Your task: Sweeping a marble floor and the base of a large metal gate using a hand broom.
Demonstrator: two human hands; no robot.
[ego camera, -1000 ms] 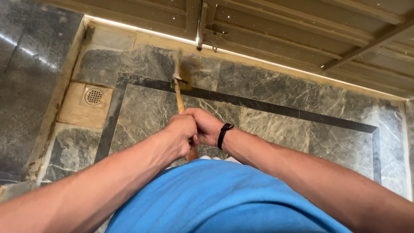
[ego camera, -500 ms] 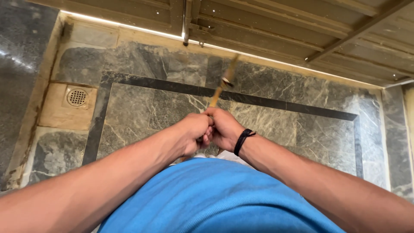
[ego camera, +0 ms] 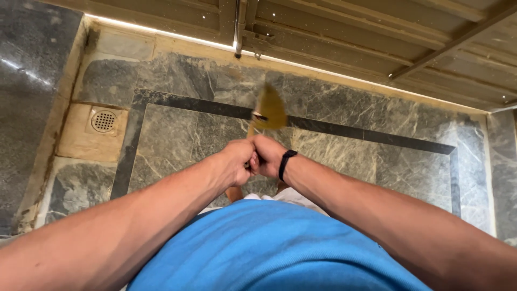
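Both my hands grip a short broom with a wooden handle. My left hand (ego camera: 235, 160) and my right hand (ego camera: 269, 154) are clasped side by side around the handle, just above my blue shirt. The broom's straw-coloured head (ego camera: 269, 111) is blurred with motion and hovers over the grey marble floor (ego camera: 344, 156), near the dark border strip (ego camera: 377, 137). A black band sits on my right wrist. The handle's lower end pokes out below my hands.
A round metal floor drain (ego camera: 103, 120) sits in a beige tile at the left. A wooden slatted door (ego camera: 344, 37) with a metal bolt (ego camera: 238, 32) runs along the top. A dark polished stone wall (ego camera: 27, 81) rises at the left.
The broom head has swung from left to right and back towards the middle, closer to my hands. My hands stay clasped on the handle.
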